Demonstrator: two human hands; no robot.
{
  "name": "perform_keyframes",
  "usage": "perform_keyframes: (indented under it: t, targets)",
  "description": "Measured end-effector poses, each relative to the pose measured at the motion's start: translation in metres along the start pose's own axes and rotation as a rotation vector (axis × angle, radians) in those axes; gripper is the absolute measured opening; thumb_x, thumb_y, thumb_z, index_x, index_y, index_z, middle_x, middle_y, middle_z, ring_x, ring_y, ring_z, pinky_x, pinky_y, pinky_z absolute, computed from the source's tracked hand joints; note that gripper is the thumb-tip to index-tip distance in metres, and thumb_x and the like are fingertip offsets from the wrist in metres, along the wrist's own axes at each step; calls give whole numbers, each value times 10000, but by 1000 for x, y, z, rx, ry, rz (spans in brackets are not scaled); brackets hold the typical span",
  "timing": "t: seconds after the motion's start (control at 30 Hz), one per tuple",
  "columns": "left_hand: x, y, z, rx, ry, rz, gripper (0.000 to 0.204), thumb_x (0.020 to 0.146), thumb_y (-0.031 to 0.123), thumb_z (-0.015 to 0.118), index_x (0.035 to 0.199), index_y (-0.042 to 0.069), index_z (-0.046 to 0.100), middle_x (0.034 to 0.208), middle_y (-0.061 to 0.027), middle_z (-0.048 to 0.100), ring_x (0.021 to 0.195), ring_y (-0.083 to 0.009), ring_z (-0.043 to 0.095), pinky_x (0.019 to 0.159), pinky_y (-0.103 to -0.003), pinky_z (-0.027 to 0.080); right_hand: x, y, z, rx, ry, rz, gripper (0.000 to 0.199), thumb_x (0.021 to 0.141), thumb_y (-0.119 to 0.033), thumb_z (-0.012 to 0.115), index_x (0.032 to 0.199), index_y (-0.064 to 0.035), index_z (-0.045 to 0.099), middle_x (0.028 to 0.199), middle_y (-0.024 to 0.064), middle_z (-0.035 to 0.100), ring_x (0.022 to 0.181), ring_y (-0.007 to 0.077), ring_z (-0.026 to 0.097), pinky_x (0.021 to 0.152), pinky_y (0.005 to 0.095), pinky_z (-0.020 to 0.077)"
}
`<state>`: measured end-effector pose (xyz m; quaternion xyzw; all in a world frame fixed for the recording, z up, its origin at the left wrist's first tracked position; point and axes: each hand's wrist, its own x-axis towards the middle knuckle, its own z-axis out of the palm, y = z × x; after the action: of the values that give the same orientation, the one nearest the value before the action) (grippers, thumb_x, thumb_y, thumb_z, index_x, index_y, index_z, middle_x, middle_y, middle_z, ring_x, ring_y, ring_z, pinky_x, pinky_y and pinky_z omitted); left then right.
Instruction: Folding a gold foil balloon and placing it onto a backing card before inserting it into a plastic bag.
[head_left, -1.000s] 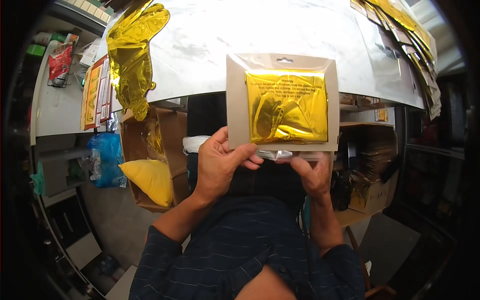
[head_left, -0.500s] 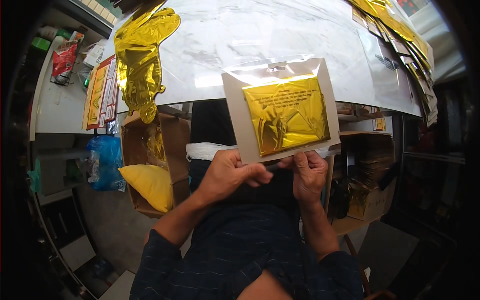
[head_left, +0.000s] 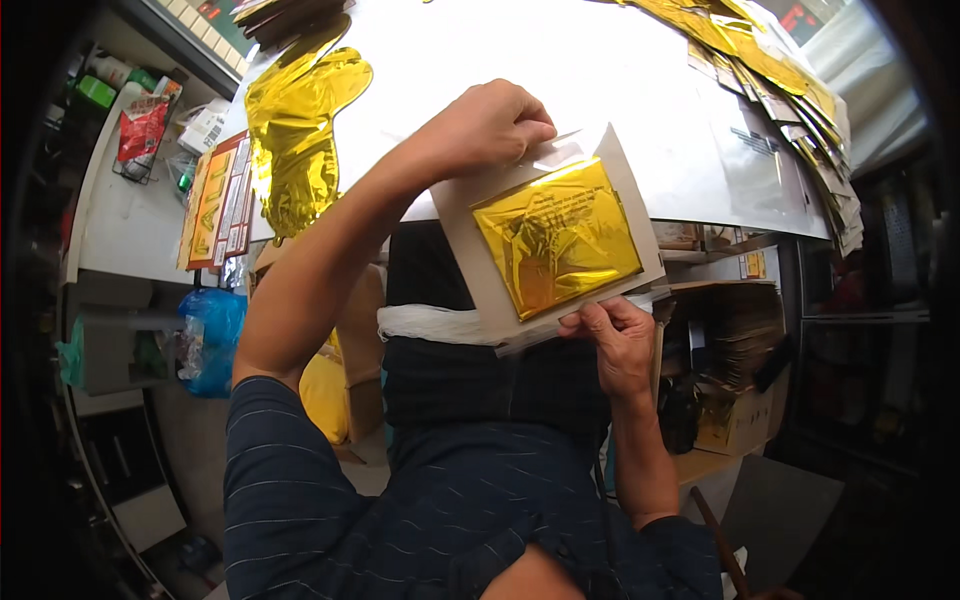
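Packet (head_left: 555, 240) of folded gold foil, held tilted over table (head_left: 600, 70) edge: top corner pinched by left hand (head_left: 490, 125), bottom edge gripped by right hand (head_left: 620, 340) at five o'clock.

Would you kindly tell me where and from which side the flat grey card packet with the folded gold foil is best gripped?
Probably by its bare grey border, pinched from the edges. The card packet is thin, flat and tilted, and its glossy gold foil fills the middle. The left hand already has a grip on the top corner, and the right hand pinches the near bottom edge.
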<state>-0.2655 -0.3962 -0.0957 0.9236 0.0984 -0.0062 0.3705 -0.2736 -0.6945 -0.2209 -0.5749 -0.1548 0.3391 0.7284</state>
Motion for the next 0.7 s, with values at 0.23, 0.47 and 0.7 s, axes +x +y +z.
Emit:
perform_keyframes:
  t: [0.23, 0.47, 0.7]
  targets:
    - [12, -17, -3, -497, -194, -78, 412, 1070, 385, 600, 1174, 7, 730, 769, 10, 631, 666, -70, 493, 617, -239, 432, 3, -10, -8, 87, 13, -8, 196, 1018, -129, 696, 963, 56, 728, 851, 156, 771, 739, 200, 755, 738, 327, 638]
    - [2, -37, -12, -541, -232, -48, 377, 1083, 379, 586, 1113, 36, 739, 793, 32, 638, 636, -46, 501, 576, -218, 429, 5, -13, -9, 84, 21, 14, 174, 1009, -116, 705, 951, 46, 728, 834, 147, 768, 724, 198, 754, 735, 327, 638]
    - [-3, -24, -7, -760, -157, -135, 324, 1079, 324, 601, 1100, 21, 712, 919, -2, 722, 793, -52, 646, 766, -217, 543, 5, -14, -4, 86, 113, -22, 149, 994, -98, 719, 933, 38, 724, 811, 137, 766, 720, 196, 756, 731, 323, 635]
